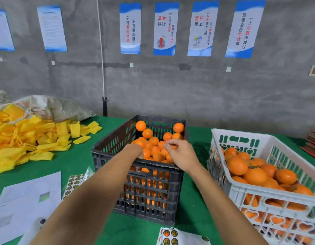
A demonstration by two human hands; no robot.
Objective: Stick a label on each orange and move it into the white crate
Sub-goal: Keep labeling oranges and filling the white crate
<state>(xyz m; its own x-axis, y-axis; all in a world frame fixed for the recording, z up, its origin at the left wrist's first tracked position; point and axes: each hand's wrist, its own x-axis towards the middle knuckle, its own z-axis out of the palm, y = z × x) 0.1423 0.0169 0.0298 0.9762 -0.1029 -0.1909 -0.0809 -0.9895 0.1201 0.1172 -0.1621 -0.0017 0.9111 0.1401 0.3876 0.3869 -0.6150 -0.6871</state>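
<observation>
A green counter (68, 161) carries a black crate (153, 191) of oranges (154, 149) at centre and a white crate (269, 197), part filled, to its right. The left hand (138, 152) dips into the fruit, its grip hidden; the right hand (181, 154) hovers with fingertips pinched together. Label sheets (170, 237) lie near.

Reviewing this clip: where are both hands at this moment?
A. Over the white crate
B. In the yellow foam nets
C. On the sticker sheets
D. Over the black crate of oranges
D: the left hand dips among the oranges in the black crate and the right hand hovers above them, its fingers curled.
</observation>
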